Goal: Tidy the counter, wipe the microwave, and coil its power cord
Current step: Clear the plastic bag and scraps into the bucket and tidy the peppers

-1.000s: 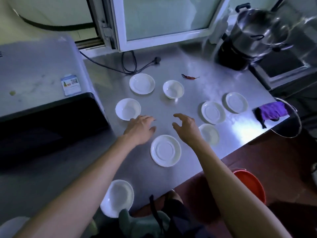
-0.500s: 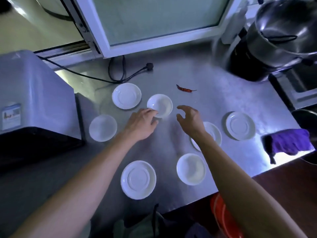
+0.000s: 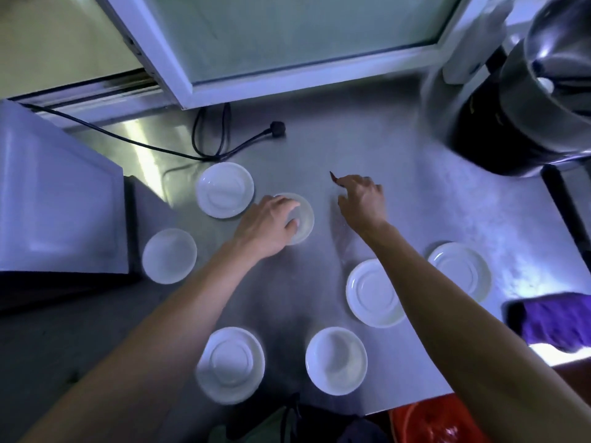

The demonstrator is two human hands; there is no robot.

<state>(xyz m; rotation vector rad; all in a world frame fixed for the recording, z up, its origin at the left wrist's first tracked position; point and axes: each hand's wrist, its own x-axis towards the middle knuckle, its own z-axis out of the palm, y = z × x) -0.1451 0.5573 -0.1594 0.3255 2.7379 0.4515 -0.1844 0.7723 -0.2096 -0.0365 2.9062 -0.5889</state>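
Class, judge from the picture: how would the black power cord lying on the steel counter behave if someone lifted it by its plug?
The power cord already lies in loose loops, so it would probably hang limp and trail. The plug looks like its bulkiest part, so that end would likely swing. The counter looks smooth, so the cord should drag easily.

Dim, bluish light falls from the frosted window (image 3: 307,33) at the back. Glare streaks the steel counter (image 3: 367,148) near the microwave (image 3: 57,199) and burns white at its right edge. Motion blur softens everything; the wide lens bends the window frame and stretches the corners
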